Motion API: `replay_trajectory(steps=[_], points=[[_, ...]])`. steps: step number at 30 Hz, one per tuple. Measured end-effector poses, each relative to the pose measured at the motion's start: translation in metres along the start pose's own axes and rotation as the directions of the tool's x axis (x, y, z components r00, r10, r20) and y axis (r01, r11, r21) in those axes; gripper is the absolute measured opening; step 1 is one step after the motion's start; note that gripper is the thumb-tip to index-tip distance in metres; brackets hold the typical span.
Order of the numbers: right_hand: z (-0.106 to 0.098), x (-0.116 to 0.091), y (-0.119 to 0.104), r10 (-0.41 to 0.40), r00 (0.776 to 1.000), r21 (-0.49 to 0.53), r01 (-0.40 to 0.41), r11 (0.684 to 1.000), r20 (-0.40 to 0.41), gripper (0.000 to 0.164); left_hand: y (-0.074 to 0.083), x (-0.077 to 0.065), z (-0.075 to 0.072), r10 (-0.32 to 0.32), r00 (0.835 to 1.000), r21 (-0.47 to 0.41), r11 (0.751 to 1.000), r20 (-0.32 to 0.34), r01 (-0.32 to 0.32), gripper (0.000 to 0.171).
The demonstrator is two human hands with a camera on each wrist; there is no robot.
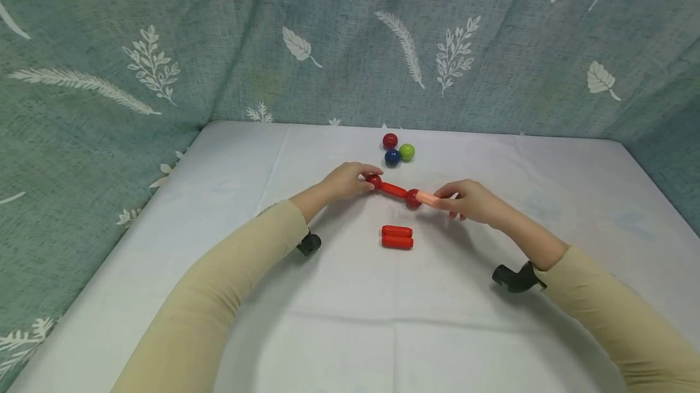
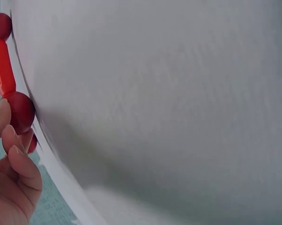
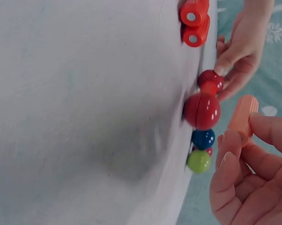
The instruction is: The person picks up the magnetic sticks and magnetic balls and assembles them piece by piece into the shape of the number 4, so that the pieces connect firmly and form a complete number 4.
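Thumb and fingers of my left hand point(image 1: 344, 181) pinch a red ball point(image 1: 374, 181), the left end of a small assembly. From that ball a red rod point(image 1: 394, 190) runs to a second red ball point(image 1: 413, 198). My right hand point(image 1: 471, 200) pinches a light orange rod point(image 1: 427, 198) between thumb and fingers. In the right wrist view, a narrow gap shows between this orange rod point(image 3: 244, 115) and the nearer red ball point(image 3: 202, 111). The left wrist view shows the left fingertips against the held ball point(image 2: 20, 112).
Two red rods point(image 1: 397, 237) lie side by side in front of the assembly. Behind it sit a red ball point(image 1: 390, 141), a blue ball point(image 1: 392, 157) and a green ball point(image 1: 407, 152), grouped on the white cloth point(image 1: 339, 344). A leaf-patterned curtain point(image 1: 350, 47) hangs behind the table.
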State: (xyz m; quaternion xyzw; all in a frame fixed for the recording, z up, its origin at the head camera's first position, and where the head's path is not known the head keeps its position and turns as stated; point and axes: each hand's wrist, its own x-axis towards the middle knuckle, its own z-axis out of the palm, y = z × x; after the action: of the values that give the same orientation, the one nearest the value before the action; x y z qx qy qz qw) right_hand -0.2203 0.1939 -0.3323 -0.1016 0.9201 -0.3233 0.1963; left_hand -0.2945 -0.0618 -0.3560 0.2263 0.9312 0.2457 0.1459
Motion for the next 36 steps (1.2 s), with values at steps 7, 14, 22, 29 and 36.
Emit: replay_trajectory(steps=[7,14,22,29,36], points=[[-0.003,-0.001,0.006,0.013,1.0,0.032,-0.013,0.999,0.001,0.037,-0.003,0.0,-0.001,0.01,0.999,0.031,0.999,-0.031,-0.009,0.036],[-0.002,0.003,0.01,0.014,1.0,0.035,-0.013,0.999,-0.01,0.035,-0.001,0.005,0.001,0.011,0.997,0.015,1.0,-0.082,-0.01,0.03],[0.002,0.011,0.012,0.018,1.0,0.024,-0.018,1.0,0.006,0.033,-0.001,0.013,0.004,-0.038,0.994,-0.012,0.999,-0.099,0.037,0.027],[0.002,0.013,0.012,0.029,0.999,0.018,-0.029,0.999,0.014,0.035,-0.001,0.019,0.006,-0.02,0.993,-0.025,1.0,-0.114,0.018,0.027],[0.001,0.013,0.014,0.024,1.0,0.02,-0.025,0.999,0.015,0.035,0.015,0.007,0.007,0.053,0.981,0.085,0.996,-0.185,-0.038,0.028]])
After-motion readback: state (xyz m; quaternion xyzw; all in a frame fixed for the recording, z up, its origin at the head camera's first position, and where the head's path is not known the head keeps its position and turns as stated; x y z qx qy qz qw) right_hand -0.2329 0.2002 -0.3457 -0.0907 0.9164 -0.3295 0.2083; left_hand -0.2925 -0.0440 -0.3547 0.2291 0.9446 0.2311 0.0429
